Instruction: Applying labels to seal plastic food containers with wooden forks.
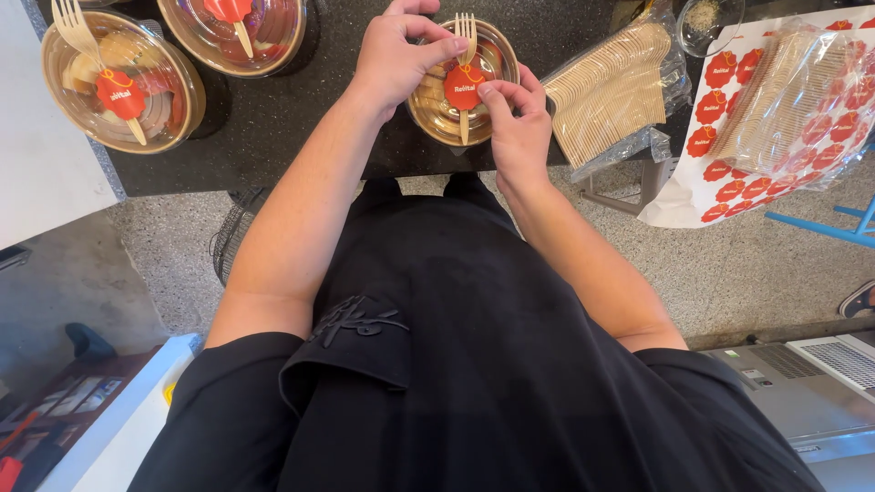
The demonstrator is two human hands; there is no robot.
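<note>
A round brown bowl with a clear lid (437, 123) sits on the black counter (273, 118) right in front of me. A wooden fork (466, 36) lies across its lid, and a red round sticker (463, 87) sits over the fork's handle. My left hand (394, 55) rests on the lid's left side, fingertips touching the fork near its tines. My right hand (517, 123) presses its thumb and fingers against the sticker's right edge.
Two more lidded bowls with forks stuck on by red stickers, one (118, 82) at far left and one (232, 27) beside it. A clear bag of wooden forks (615, 91) lies to the right. Further right, a sheet of red stickers (729, 155) under another bag of forks (793, 100).
</note>
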